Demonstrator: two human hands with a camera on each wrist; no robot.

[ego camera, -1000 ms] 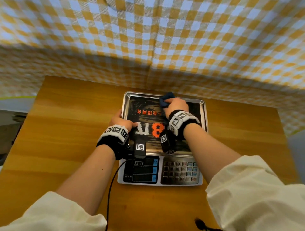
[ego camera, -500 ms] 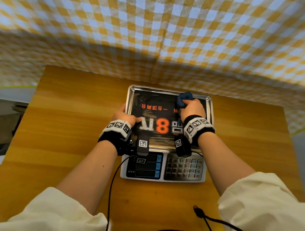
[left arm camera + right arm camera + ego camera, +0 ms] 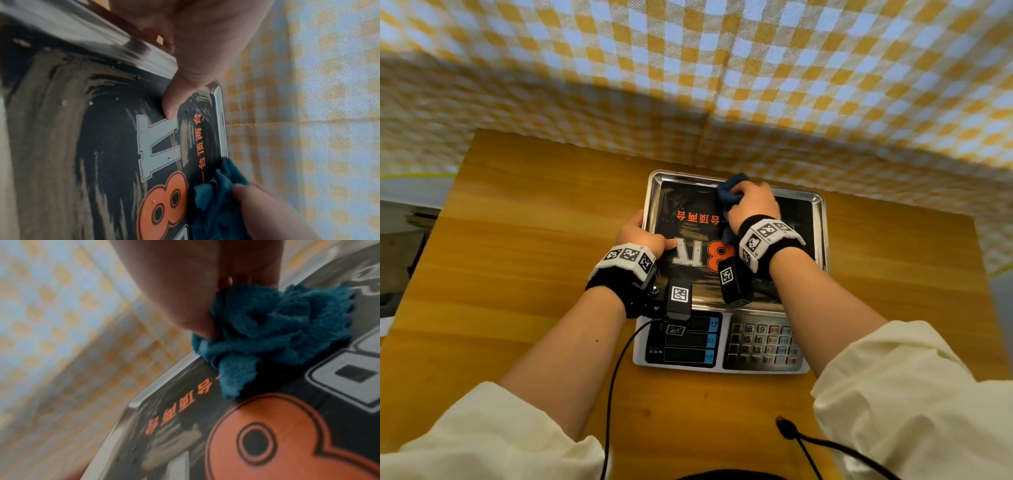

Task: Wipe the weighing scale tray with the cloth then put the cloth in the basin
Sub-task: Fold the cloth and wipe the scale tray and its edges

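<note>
Now my right hand [image 3: 751,202], its grip bunching the cloth [image 3: 730,192], has swept back leftward along the tray [image 3: 822,219] rim at upper centre while my left hand [image 3: 640,234] still clamps the left edge, so wiping continues, with no basin in view.

We cannot see the fingers of the left hand [image 3: 639,236]: they drop out of sight over the left edge of the tray [image 3: 822,219], with only the thumb lying on its face. Most of the cloth [image 3: 729,193] is covered by the right hand [image 3: 753,204] near the tray's far edge. Both forearms hide parts of the scale [image 3: 722,342] display and keypad, and the keypad labels are too small for us to read. In the right wrist view the checked backdrop [image 3: 72,321] and tray print are blurred. We see no basin in any view.
</note>
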